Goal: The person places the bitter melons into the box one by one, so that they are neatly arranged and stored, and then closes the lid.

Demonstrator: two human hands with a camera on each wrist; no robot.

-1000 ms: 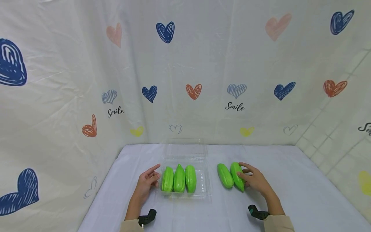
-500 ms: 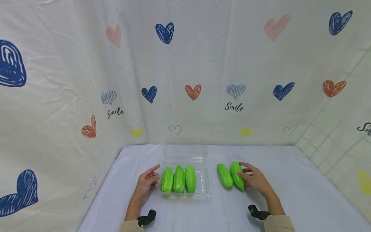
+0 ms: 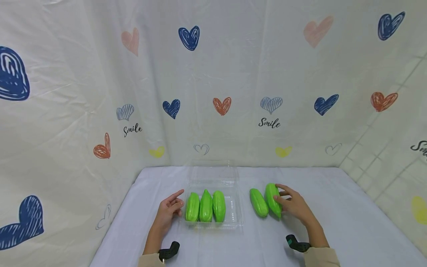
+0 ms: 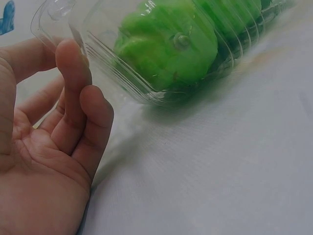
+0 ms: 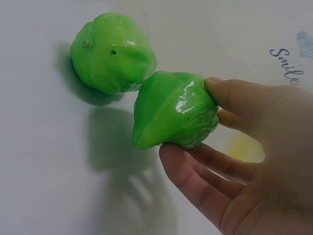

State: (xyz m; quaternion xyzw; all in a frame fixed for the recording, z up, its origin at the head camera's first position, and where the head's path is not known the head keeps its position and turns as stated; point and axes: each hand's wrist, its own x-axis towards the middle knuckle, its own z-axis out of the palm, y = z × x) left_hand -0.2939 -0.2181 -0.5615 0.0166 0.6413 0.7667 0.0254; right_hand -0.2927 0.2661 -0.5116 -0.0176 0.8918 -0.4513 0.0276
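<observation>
My right hand (image 3: 293,204) pinches a glossy green ribbed gourd (image 3: 272,198) with a pointed end between thumb and fingers. In the right wrist view this gourd (image 5: 173,110) appears held just off the cloth, its shadow below. To its left lies a second green gourd (image 3: 258,202). A clear plastic clamshell box (image 3: 234,207) with its lid raised stands at the middle of the table. Three like gourds (image 3: 205,207) lie side by side in it. At the box's left edge rests my left hand (image 3: 169,211), fingers loosely bent, fingertips (image 4: 73,61) against or very near the wall.
The box's transparent lid (image 3: 213,172) leans back toward the wall. A white cloth covers the table (image 3: 220,248). Behind it hangs a pale curtain (image 3: 233,74) printed with hearts and the word Smile. Each wrist bears a black camera (image 3: 169,250).
The right hand and the gourd in it have risen slightly and shifted a little away from me. The left hand and the box have stayed put.
</observation>
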